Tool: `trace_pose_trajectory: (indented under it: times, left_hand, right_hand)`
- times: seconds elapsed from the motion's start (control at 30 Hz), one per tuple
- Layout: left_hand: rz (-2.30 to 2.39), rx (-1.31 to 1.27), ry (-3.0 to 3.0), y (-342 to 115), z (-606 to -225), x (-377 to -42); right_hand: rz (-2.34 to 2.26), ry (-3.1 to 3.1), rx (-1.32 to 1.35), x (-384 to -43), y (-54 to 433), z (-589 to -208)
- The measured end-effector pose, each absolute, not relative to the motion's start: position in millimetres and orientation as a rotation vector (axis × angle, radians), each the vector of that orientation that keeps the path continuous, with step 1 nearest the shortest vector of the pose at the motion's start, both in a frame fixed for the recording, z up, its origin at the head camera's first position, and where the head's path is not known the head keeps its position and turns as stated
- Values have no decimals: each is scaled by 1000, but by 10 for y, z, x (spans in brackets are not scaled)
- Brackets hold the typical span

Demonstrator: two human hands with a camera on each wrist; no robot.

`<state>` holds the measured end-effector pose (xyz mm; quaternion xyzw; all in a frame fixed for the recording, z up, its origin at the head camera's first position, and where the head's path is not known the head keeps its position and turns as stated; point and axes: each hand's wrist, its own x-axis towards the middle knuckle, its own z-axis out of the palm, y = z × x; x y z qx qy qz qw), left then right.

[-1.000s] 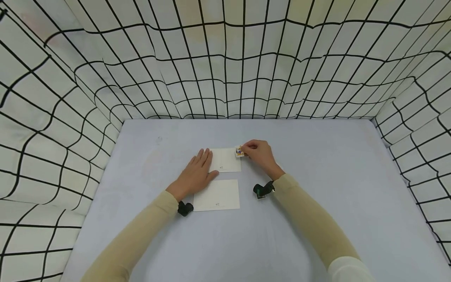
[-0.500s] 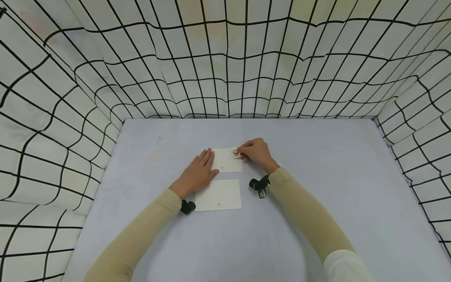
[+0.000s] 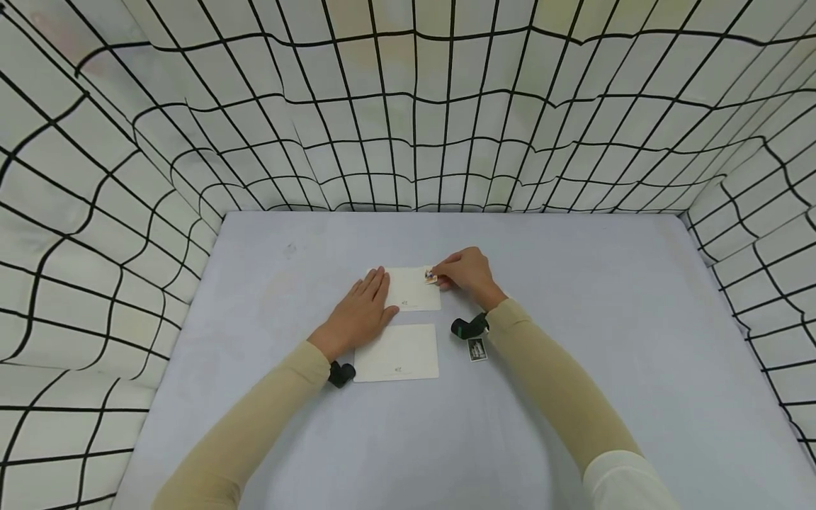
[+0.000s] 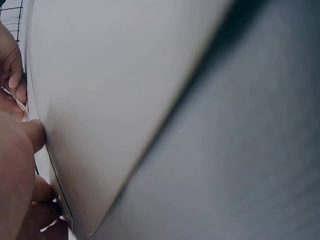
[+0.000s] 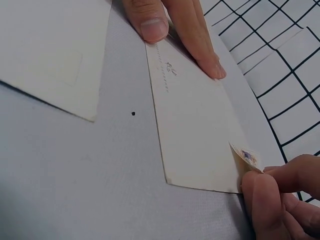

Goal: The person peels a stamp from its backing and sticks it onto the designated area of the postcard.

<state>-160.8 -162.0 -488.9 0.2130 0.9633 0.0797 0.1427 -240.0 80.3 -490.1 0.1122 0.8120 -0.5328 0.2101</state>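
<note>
My right hand (image 3: 468,273) pinches a small colourful postage stamp (image 5: 248,156) between thumb and fingers. The stamp is tilted over the upper right corner of the farther blank white postcard (image 3: 410,292); whether its lower edge touches the card I cannot tell. Flat, with straight fingers, my left hand (image 3: 358,316) rests on the left part of that card. A second white postcard (image 3: 403,358) lies nearer, just below, with small print at its lower edge. In the right wrist view a faint square outline shows on the nearer postcard (image 5: 47,47).
Below the right wrist, a black-and-white stamp (image 3: 477,349) lies on the pale cloth-covered table (image 3: 574,276). Each wrist carries a black camera (image 3: 468,326). White walls with a black grid (image 3: 408,142) enclose the table's back and sides.
The right hand shifts the stamp slightly about the far postcard's upper right corner. The right wrist has moved a little, uncovering the black-and-white stamp. The left hand stays on the card.
</note>
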Motion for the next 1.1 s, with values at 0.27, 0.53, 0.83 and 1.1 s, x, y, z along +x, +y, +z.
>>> trace_pose_trajectory:
  times: [0.27, 0.53, 0.83, 1.1]
  left_hand:
    - [222, 628, 2774, -1620, -4881, -1622]
    - [208, 644, 2778, -1613, -4868, -1634]
    - [201, 637, 2783, -1614, -4831, -1622]
    - [210, 645, 2786, -1615, -4830, -1617]
  right_hand:
    - [-1426, 2306, 287, -2404, 787, -4851]
    - [-1417, 2334, 259, -2408, 771, -4834]
    - [-1422, 2332, 229, -2433, 755, -4830]
    - [-1312, 2398, 161, -2434, 774, -4801]
